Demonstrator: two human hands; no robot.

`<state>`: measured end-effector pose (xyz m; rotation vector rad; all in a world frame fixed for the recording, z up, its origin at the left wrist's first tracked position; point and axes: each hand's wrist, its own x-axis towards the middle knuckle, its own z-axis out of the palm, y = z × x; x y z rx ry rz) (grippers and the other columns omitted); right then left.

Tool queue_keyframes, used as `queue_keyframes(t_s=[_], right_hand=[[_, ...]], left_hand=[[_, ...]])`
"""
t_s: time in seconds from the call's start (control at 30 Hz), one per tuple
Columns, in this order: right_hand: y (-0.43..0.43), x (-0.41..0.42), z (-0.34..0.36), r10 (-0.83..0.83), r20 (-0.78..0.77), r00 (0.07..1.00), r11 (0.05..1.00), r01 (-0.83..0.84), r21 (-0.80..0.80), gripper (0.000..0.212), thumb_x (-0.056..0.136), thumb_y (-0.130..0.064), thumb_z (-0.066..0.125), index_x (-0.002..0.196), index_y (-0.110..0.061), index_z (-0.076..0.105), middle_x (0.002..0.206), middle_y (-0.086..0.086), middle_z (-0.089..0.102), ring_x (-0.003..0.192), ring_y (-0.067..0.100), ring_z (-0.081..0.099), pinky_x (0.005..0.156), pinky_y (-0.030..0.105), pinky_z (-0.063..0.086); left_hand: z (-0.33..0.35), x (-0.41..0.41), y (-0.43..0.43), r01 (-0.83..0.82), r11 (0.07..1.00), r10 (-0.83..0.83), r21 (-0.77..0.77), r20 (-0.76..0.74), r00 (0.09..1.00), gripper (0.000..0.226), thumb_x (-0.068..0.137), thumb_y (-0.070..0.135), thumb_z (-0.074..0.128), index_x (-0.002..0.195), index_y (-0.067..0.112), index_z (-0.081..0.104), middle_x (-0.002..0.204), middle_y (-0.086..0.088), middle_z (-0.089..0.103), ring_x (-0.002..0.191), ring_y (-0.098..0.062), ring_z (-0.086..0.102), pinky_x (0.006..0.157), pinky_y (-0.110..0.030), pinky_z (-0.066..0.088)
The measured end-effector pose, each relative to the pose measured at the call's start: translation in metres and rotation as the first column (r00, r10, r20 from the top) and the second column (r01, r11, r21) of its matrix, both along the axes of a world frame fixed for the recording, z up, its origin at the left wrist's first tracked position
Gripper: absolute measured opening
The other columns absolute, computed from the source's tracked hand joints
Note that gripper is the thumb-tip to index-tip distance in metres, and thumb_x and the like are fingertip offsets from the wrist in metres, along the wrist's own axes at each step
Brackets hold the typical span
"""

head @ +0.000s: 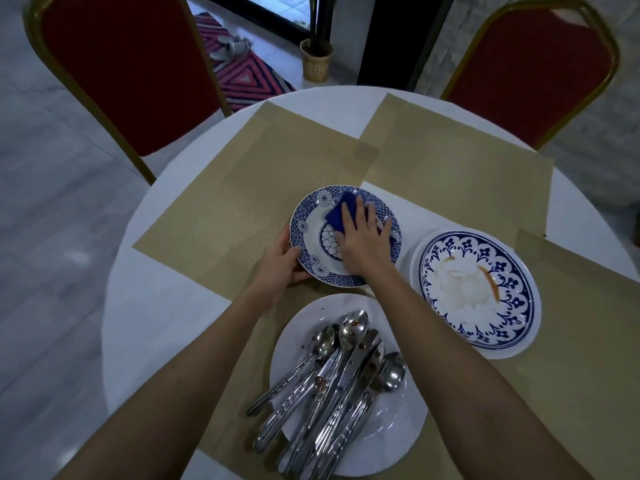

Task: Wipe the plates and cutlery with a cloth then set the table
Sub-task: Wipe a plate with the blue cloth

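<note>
A blue-patterned plate (313, 237) lies on the left placemat at the table's middle. My left hand (280, 263) grips its left rim, thumb on top. My right hand (362, 237) lies flat with straight fingers on a dark blue cloth (341, 213), pressing it onto the plate. To the right sits a larger blue-and-white plate (519, 285) with an orange smear and white residue. Near me a white plate (301, 317) carries several dirty spoons and knives (343, 375).
The round white table (138, 289) bears beige placemats (225, 195) at left, back right and near right. Two red chairs with gold frames (114, 64) stand beyond the far edge. A patterned rug and a potted plant are on the floor behind.
</note>
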<state>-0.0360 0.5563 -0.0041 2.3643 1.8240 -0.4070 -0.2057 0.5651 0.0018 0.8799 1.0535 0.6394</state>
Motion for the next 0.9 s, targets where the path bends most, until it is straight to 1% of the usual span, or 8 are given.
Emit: queue_keyframes(t_s=[0.1, 0.17, 0.23, 0.33, 0.47, 0.6, 0.73, 0.9], right_hand=[[-0.006, -0.004, 0.009, 0.216, -0.101, 0.971, 0.971, -0.225, -0.086, 0.057, 0.104, -0.043, 0.017, 0.154, -0.025, -0.001, 0.162, 0.001, -0.012, 0.148, 0.026, -0.010, 0.114, 0.059, -0.002], [-0.024, 0.002, 0.018, 0.394, -0.180, 0.901, 0.895, -0.421, -0.149, 0.054, 0.104, -0.042, 0.016, 0.154, -0.030, -0.001, 0.162, -0.002, -0.012, 0.148, 0.022, -0.010, 0.115, 0.055, -0.004], [-0.039, 0.019, 0.029, 0.476, -0.192, 0.858, 0.829, -0.511, -0.228, 0.052, 0.104, -0.042, 0.015, 0.153, -0.032, 0.000, 0.161, -0.004, -0.010, 0.148, 0.019, -0.009, 0.116, 0.053, -0.007], [-0.043, 0.056, 0.040, 0.522, -0.015, 0.853, 0.809, -0.501, -0.307, 0.052, 0.104, -0.043, 0.014, 0.153, -0.033, 0.002, 0.161, -0.005, -0.008, 0.149, 0.021, -0.008, 0.115, 0.055, -0.007], [-0.015, 0.071, 0.027, 0.299, 0.255, 0.920, 0.950, -0.262, -0.166, 0.057, 0.103, -0.047, 0.015, 0.154, -0.029, -0.004, 0.161, -0.001, -0.015, 0.148, 0.029, -0.012, 0.115, 0.058, -0.003], [0.015, 0.011, 0.006, 0.209, 0.035, 0.977, 0.977, -0.207, -0.051, 0.063, 0.102, -0.049, 0.018, 0.153, -0.022, -0.008, 0.160, 0.006, -0.019, 0.147, 0.029, -0.018, 0.115, 0.057, -0.006], [0.009, -0.028, 0.009, 0.230, -0.293, 0.928, 0.960, -0.266, -0.091, 0.067, 0.101, -0.054, 0.018, 0.153, -0.024, -0.012, 0.159, 0.003, -0.022, 0.146, 0.023, -0.020, 0.115, 0.052, -0.009], [-0.038, 0.008, 0.033, 0.354, -0.277, 0.893, 0.879, -0.419, -0.227, 0.070, 0.096, -0.061, 0.024, 0.154, -0.032, -0.002, 0.161, -0.004, -0.012, 0.148, 0.019, -0.013, 0.117, 0.048, -0.008]], left_hand=[[-0.001, -0.001, 0.001, 0.019, 1.000, -0.019, 0.004, 0.010, 1.000, 0.047, 0.100, 0.005, 0.036, 0.136, 0.035, 0.043, 0.112, 0.004, 0.068, 0.099, -0.018, 0.069, 0.075, -0.034, 0.059], [-0.002, -0.002, 0.003, 0.024, 1.000, -0.024, -0.002, 0.023, 0.999, 0.047, 0.100, 0.005, 0.036, 0.136, 0.034, 0.043, 0.116, 0.001, 0.067, 0.100, -0.020, 0.068, 0.076, -0.036, 0.059], [-0.002, -0.002, 0.003, 0.023, 1.000, -0.022, -0.009, 0.016, 1.000, 0.047, 0.100, 0.005, 0.035, 0.135, 0.036, 0.043, 0.112, 0.004, 0.068, 0.097, -0.020, 0.069, 0.074, -0.035, 0.059], [-0.005, 0.000, 0.004, 0.009, 0.999, -0.009, -0.031, 0.007, 1.000, 0.049, 0.100, 0.005, 0.036, 0.134, 0.041, 0.041, 0.103, 0.010, 0.070, 0.090, -0.015, 0.071, 0.068, -0.031, 0.060], [-0.007, 0.001, 0.005, -0.013, 0.999, 0.013, -0.035, 0.002, 1.000, 0.049, 0.101, 0.006, 0.036, 0.137, 0.039, 0.041, 0.097, 0.013, 0.071, 0.086, -0.012, 0.071, 0.068, -0.031, 0.060], [-0.006, 0.000, 0.004, 0.004, 1.000, -0.004, -0.016, -0.025, 1.000, 0.047, 0.101, 0.007, 0.036, 0.138, 0.033, 0.043, 0.106, 0.005, 0.071, 0.090, -0.016, 0.071, 0.069, -0.032, 0.059], [0.000, -0.002, 0.004, 0.013, 1.000, -0.013, 0.005, 0.020, 1.000, 0.044, 0.100, 0.006, 0.040, 0.135, 0.031, 0.047, 0.116, 0.000, 0.068, 0.099, -0.021, 0.069, 0.072, -0.035, 0.059], [0.010, 0.000, -0.003, -0.067, 0.997, 0.069, -0.043, 0.042, 0.997, 0.042, 0.098, 0.000, 0.040, 0.133, 0.022, 0.047, 0.111, -0.003, 0.069, 0.092, -0.025, 0.070, 0.070, -0.039, 0.060]])
